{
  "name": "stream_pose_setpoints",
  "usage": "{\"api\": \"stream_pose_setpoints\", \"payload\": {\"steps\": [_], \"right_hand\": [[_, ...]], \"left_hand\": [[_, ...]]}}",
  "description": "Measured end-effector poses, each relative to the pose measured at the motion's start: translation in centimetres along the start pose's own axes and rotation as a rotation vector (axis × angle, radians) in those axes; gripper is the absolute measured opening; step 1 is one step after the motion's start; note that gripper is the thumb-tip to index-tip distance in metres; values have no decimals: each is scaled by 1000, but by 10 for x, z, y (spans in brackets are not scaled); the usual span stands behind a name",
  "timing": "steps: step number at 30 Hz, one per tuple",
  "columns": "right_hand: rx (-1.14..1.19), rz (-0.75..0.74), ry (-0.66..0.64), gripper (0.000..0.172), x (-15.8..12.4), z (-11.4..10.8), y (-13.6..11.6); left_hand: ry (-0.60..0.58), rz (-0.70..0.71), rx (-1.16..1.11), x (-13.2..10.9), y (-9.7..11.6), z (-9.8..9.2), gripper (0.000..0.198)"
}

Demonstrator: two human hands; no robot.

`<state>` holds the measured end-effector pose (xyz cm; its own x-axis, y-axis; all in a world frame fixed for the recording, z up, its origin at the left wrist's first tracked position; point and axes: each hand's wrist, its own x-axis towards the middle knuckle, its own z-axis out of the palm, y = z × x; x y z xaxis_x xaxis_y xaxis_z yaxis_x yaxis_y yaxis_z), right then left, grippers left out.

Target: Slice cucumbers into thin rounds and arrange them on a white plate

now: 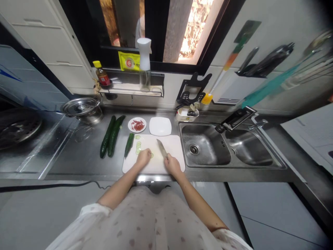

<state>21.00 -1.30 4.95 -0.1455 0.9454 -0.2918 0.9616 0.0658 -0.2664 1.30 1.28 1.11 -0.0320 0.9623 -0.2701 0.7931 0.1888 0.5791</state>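
A white cutting board (171, 144) lies on the steel counter in front of me. My left hand (143, 157) is curled over a small piece of cucumber on the board, with a slice showing at its right edge. My right hand (172, 164) grips the handle of a knife (161, 148), whose blade points away and to the left, lifted beside the left hand. Several thin cucumber slices (138, 145) lie on the board's left part. A cut half cucumber (129, 144) rests along the board's left edge.
Two whole cucumbers (111, 136) lie left of the board. Behind it stand a small plate of chopped red bits (137, 125) and a white square plate (160, 126). A double sink (229, 147) is to the right, a steel pot (82, 109) at the left.
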Motion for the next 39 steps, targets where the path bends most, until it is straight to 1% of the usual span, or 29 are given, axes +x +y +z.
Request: {"api": "stream_pose_setpoints", "payload": {"steps": [5, 11, 16, 19, 24, 39], "right_hand": [[-9, -52, -44, 22, -4, -8, 2], [-53, -74, -101, 23, -16, -22, 7], [-151, -138, -218, 23, -27, -36, 9], [-215, -160, -266, 23, -33, -39, 6], [-257, -171, -298, 25, -38, -38, 1], [-272, -180, -291, 28, -36, -24, 1]], "left_hand": [[37, 26, 50, -3, -4, 5, 14], [79, 13, 4, -4, -9, 7, 21], [82, -44, -84, -2, -13, 9, 23], [84, -59, -96, -1, -14, 9, 22], [104, -68, -106, -2, -14, 10, 19], [118, -76, -140, -1, -18, 9, 19]]}}
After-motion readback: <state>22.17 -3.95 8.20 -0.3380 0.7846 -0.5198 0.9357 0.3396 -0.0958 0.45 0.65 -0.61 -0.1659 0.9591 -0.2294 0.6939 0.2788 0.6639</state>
